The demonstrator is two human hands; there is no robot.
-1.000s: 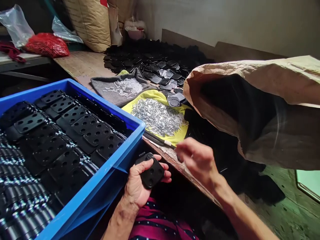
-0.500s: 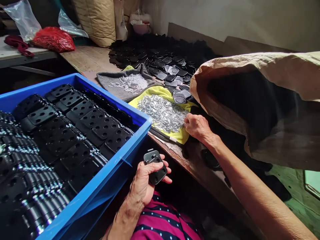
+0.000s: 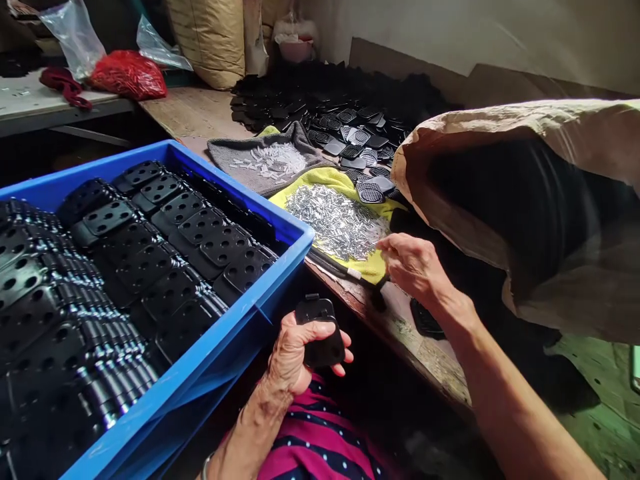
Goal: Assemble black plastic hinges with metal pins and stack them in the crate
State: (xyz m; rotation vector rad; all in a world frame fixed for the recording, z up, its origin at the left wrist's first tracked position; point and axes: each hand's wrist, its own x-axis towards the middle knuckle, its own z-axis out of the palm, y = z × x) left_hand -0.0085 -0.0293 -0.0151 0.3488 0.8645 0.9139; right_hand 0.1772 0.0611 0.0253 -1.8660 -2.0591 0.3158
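Observation:
My left hand (image 3: 290, 357) is closed round a black plastic plate (image 3: 323, 350), thumb across its face and fingers behind. The plate has rounded corners and a small hinge-like edge at its top. To the right, my right hand (image 3: 413, 263) is pinched, with the fingertips at the near right edge of a pile of short silvery metal pins (image 3: 335, 223). Whatever lies between those fingertips is too small to make out. The pins lie on a yellow cloth (image 3: 373, 270). Behind it, a grey cloth (image 3: 223, 152) carries small white pieces (image 3: 275, 162).
At the left stands a blue crate (image 3: 245, 190) with rows of stacked black plates (image 3: 185, 223). A large heap of black parts (image 3: 360, 137) covers the back of the table. An open brown paper sack (image 3: 407, 163) bulges in from the right. Farther back lies a red bag (image 3: 127, 75).
My right hand has drawn slightly back from the pins, towards me. My left hand still holds the plate, now turned a little. The whole view has shifted slightly.

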